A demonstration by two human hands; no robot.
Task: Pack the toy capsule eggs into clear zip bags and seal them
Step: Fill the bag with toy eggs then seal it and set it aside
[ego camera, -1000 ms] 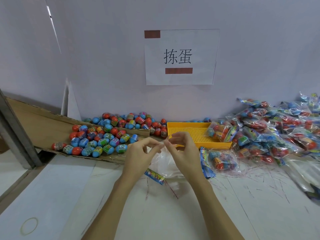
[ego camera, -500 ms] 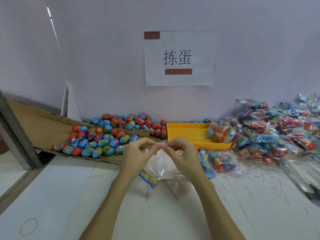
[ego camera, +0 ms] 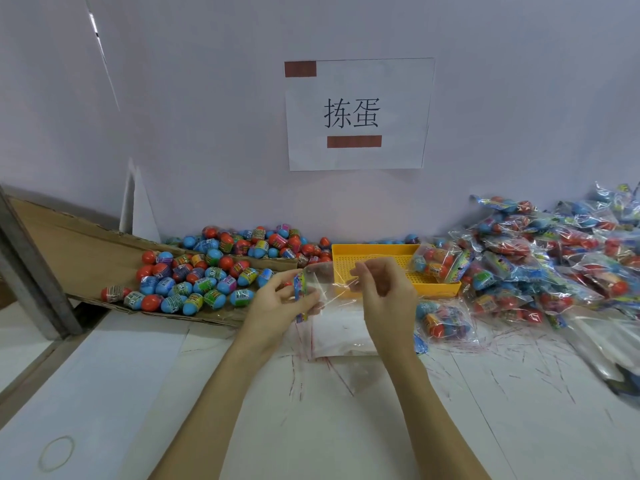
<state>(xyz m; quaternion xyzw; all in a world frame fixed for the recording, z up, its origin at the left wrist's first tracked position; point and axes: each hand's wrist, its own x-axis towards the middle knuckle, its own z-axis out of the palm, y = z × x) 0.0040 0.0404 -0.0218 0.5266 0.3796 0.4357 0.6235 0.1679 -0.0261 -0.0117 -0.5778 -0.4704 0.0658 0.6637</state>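
Both hands are raised over the white scuffed tabletop point(ego camera: 346, 427), holding 1 empty clear plastic zip bag point(ego camera: 329, 282) between them. The left hand point(ego camera: 277, 306) grips the bag's left end, fingers curled round the colourful printed header strip point(ego camera: 300, 289) there. The right hand point(ego camera: 384, 292) pinches the bag's upper right edge with curled fingertips. A flat stack of clear empty bags point(ego camera: 343, 334) lies on the table just beneath the hands. At 10 o'clock from the hands, a heap of red and blue plastic capsule eggs point(ego camera: 207, 268) rests on a tilted brown cardboard sheet point(ego camera: 69, 244). At 1 o'clock sits a yellow perforated plastic tray point(ego camera: 374, 258), with 1 filled bag point(ego camera: 440, 261) on its right end. At 3 o'clock, filled clear bags of eggs point(ego camera: 554, 258) are piled against the wall, under a white paper sign point(ego camera: 358, 112) at 12 o'clock.
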